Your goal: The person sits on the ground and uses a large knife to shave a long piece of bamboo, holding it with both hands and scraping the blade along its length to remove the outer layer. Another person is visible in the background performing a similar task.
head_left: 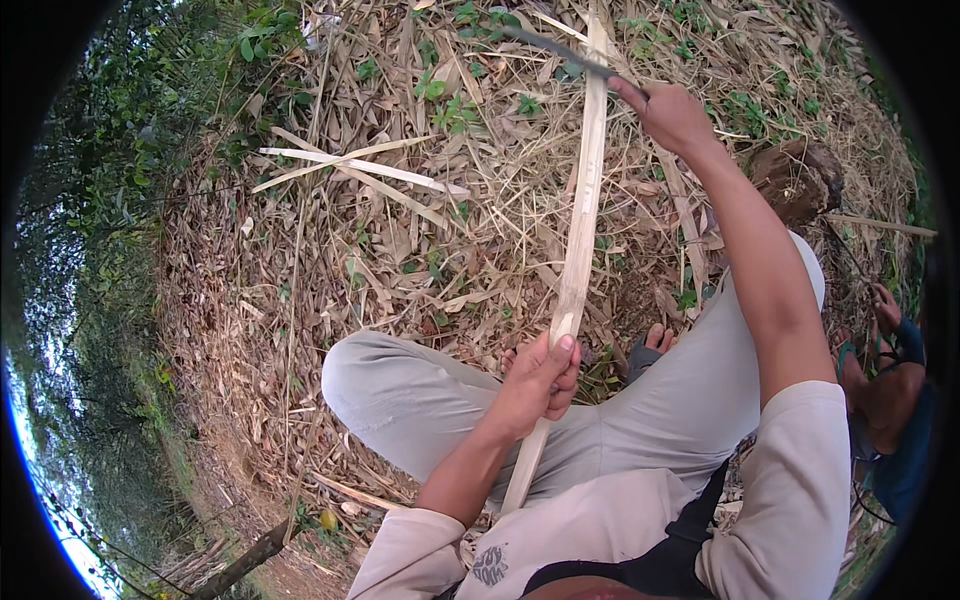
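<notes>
A long, pale split strip of wood, probably bamboo (pixel 584 200), runs from beside my waist up to the far edge of the view. My left hand (pixel 543 378) is closed around its lower part, between my knees, with the thumb lying along the top. Out at arm's length, my right hand (pixel 672 116) grips a long dark-bladed knife (pixel 552 46). Its handle is mostly hidden in the fist. The blade points left and crosses the strip near its far end, seemingly against it.
Several pale split strips (pixel 365 170) lie crossed on dry leaf litter (pixel 440 240) to the left. A brown stump (pixel 797 182) stands beyond my right knee. Another person's hand (pixel 886 308) and legs show at far right. Green bushes (pixel 90 250) and a dark branch (pixel 245 566) are at left.
</notes>
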`<act>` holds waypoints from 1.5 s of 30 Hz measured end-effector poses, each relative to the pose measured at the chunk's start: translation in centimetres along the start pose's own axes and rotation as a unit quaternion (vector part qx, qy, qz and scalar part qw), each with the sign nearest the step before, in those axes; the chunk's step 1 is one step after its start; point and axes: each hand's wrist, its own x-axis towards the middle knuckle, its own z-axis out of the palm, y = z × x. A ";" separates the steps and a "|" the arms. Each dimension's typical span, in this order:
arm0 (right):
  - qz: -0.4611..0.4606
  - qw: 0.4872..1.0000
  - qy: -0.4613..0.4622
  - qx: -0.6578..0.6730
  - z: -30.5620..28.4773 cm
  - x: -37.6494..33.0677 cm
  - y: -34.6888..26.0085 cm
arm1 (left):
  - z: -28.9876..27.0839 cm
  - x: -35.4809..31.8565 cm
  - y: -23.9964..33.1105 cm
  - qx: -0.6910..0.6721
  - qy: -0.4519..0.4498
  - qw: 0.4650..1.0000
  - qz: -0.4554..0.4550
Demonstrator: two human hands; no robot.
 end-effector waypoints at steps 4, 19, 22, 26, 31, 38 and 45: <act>0.333 0.879 0.137 0.312 -1.4 4.2 6.9 | 0.5 0.1 -0.4 0.111 -0.026 0.992 0.051; 0.196 0.919 -0.212 0.269 0.2 -2.7 -2.5 | -1.1 2.6 -1.5 0.075 0.168 0.983 0.025; 0.150 0.929 -0.254 0.224 1.6 -6.9 -1.4 | -1.8 3.3 -3.9 0.098 0.203 0.974 -0.005; 0.101 0.924 -0.331 0.160 3.4 -12.8 1.0 | -2.3 4.4 -6.9 0.122 0.213 0.969 -0.024; -0.051 0.919 -0.381 0.092 3.9 -17.4 0.2 | -1.8 5.6 -8.3 0.112 0.223 0.964 -0.091; -0.180 0.881 -0.423 0.116 5.3 -22.2 -1.8 | -2.3 7.0 -9.3 0.134 0.242 0.959 -0.059; -0.264 0.886 -0.368 0.096 6.0 -21.3 -0.8 | -1.7 7.6 -8.9 0.060 0.229 0.966 -0.107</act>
